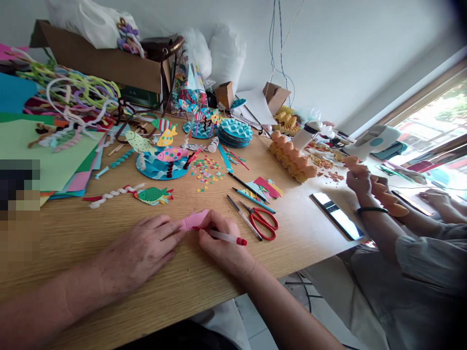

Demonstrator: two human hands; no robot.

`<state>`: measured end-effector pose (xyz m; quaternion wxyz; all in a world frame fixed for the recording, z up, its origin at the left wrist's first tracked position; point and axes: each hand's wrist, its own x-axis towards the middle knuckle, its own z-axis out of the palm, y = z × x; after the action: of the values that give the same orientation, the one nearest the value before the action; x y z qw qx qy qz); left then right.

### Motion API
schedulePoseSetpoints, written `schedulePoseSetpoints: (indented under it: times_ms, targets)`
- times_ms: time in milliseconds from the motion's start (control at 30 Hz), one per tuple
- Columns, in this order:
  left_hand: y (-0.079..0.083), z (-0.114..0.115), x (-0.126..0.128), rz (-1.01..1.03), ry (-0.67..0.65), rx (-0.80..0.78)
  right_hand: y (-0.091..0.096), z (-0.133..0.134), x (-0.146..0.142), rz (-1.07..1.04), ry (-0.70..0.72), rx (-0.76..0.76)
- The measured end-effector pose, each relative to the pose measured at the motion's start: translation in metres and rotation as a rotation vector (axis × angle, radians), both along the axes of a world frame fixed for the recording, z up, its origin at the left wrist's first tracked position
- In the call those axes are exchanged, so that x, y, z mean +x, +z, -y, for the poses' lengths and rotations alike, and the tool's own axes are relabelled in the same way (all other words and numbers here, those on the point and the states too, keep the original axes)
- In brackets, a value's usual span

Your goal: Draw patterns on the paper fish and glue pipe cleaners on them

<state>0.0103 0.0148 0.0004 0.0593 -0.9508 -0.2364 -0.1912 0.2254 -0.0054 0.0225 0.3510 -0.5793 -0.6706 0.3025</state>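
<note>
A small pink paper cutout [195, 221] with pen marks lies on the wooden table between my hands. My left hand [144, 245] rests flat, fingers stretched out, its fingertips pressing the cutout's left end. In my right hand [226, 248] is a red pen [229, 237], pinched by thumb and fingers, its tip on the paper. Just right of it lie red-handled scissors [264, 223], a clear-barrelled pen [244, 217] and a blue pencil [254, 200]. Beyond my left hand is a green paper fish [153, 195], near a blue decorated base [146, 167] with several paper fish.
Coloured paper sheets [69, 150] and pipe cleaners [78, 95] cover the left side. Paper dots [206, 172] and scraps [268, 187] lie mid-table. Right of them are an egg carton [292, 158], a phone [337, 215] and a co-worker's hands [359, 182] holding a carton strip [388, 199].
</note>
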Motion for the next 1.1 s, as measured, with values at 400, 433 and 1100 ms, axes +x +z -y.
schedulePoseSetpoints:
  times_ms: [400, 433, 1100]
  targets:
    - [-0.0002, -0.001, 0.0006, 0.016, -0.018, 0.018, -0.0027, -0.0001, 0.0024, -0.047, 0.032, 0.027]
    - [-0.0002, -0.0011, 0.0004, 0.015, -0.016, 0.018, -0.0025, 0.0, 0.0026, -0.048, 0.033, 0.029]
    - [0.0, -0.0017, 0.0004, 0.0, -0.027, 0.034, 0.0024, 0.0005, -0.0022, -0.074, -0.028, -0.054]
